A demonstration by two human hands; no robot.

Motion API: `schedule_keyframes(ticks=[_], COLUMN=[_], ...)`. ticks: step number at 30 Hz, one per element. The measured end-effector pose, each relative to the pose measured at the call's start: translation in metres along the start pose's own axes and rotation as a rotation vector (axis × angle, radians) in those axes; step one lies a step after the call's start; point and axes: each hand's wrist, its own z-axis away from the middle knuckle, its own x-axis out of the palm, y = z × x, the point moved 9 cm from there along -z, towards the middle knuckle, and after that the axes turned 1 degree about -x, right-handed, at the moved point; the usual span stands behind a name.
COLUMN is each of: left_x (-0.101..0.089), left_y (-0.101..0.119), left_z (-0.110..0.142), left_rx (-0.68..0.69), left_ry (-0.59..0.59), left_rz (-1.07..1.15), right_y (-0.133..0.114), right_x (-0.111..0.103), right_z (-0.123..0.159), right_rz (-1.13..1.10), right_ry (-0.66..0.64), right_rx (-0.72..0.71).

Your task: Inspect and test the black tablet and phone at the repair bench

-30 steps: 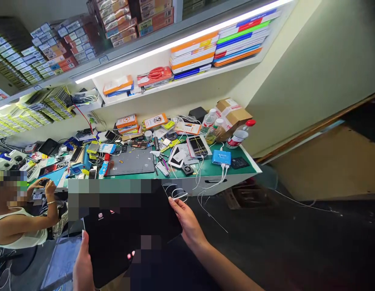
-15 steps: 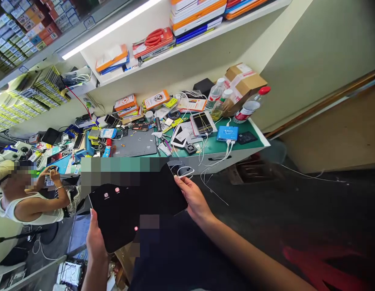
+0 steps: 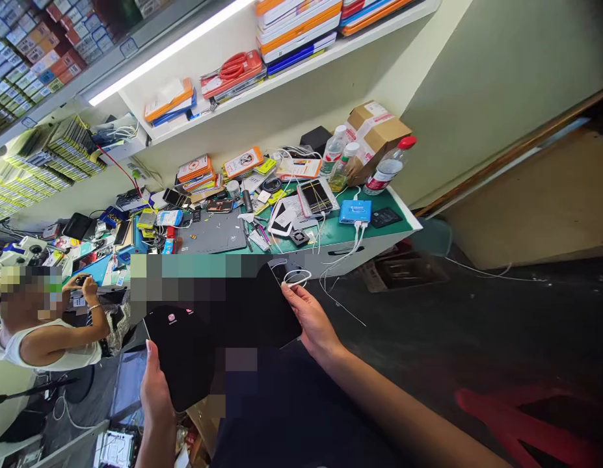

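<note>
Between my two hands is a large, thin tablet (image 3: 184,361) with a dark screen and a few small pink icons. My left hand (image 3: 155,383) grips its left end, thumb along the edge. At the upper right end, my right hand (image 3: 313,318) pinches the tablet with the thumb on the front. Pixel blocks hide the tablet's middle and upper edge. The fingers behind it are hidden. A looped white cable (image 3: 297,279) shows just beyond my right thumb.
A green-topped bench (image 3: 399,227) ahead bears a grey mat (image 3: 218,231), a blue charging box (image 3: 356,212), bottles (image 3: 389,168) and a cardboard box (image 3: 379,133). Another person (image 3: 57,338) sits at left, holding a small device. A shelf (image 3: 291,75) holds stacked boxes.
The camera view has shifted slightly, so the bench and shelf appear farther left. Both hands keep their hold on the tablet. Fewer icons show on its screen.
</note>
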Motion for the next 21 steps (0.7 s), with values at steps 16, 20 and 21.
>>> schedule_keyframes(ticks=[16, 20, 21], left_x=[0.099, 0.127, 0.134], left_y=[-0.075, -0.094, -0.099], left_z=[0.0, 0.005, 0.006], left_rx=[-0.086, -0.106, -0.1], left_ry=[-0.003, -0.067, -0.095], left_rz=[-0.455, -0.463, -0.473], right_y=[-0.049, -0.054, -0.054], right_x=[-0.123, -0.152, -0.16], right_z=[-0.003, -0.004, -0.004], right_rz=[-0.091, -0.148, -0.153], right_ry=[0.287, 0.313, 0.333], right_rx=[-0.102, -0.051, -0.044])
